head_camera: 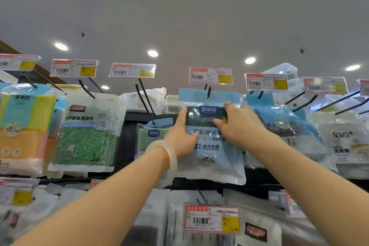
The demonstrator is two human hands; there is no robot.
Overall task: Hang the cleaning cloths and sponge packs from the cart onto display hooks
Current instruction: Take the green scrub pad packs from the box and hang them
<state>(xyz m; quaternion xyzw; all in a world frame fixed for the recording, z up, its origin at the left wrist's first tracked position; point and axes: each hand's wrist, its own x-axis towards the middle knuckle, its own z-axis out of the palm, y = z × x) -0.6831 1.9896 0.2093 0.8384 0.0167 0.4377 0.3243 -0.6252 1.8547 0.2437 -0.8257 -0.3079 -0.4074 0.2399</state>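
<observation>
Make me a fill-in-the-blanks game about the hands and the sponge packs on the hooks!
1. Both hands hold the blue sponge pack that hangs on a black ____.
2. The left hand has a pale ____ around its wrist.
3. The pack with the green scrubber shows the number ____.
4. The right hand touches the pack's dark ____ part.

Missing words: hook; bracelet; 3; top

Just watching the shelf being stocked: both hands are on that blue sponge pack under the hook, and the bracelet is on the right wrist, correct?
Not quite. The head view shows the pale bracelet on the left wrist, not the right. The rest holds: the left hand and the right hand both press on the blue sponge pack, which hangs under the hook.
</observation>
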